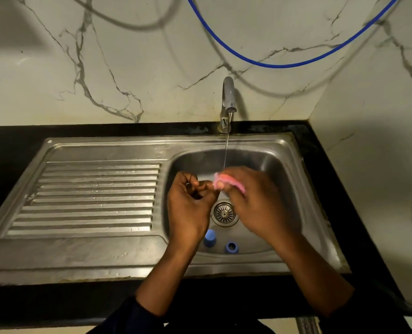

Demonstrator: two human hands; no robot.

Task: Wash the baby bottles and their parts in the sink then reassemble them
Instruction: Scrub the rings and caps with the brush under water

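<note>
With right hand (253,203) gripping pink part (233,183) under tap (229,95), meets its left end with curled left hand (190,201), hold unclear, long axis along far edge of sink (151,142).

blue cap (209,238) and blue ring (231,247) lie in steel sink (98,251).

**Dim kitchen corner, marble-look walls over a black counter**

The back wall (151,56) is pale, marble-patterned tile with grey veins, lit in a warm, yellowish, low light; its top left corner lies in shadow. A blue hose (284,65) sags in a loop across the wall, with soft grey shadows curving beside it. A second marble-look wall (369,153) closes the right side. A black countertop (12,145) runs along the back wall into that corner. A steel tap (229,95) stands at its rear edge. Below the front edge, near the right corner, a metal pipe (307,325) shows.
</note>
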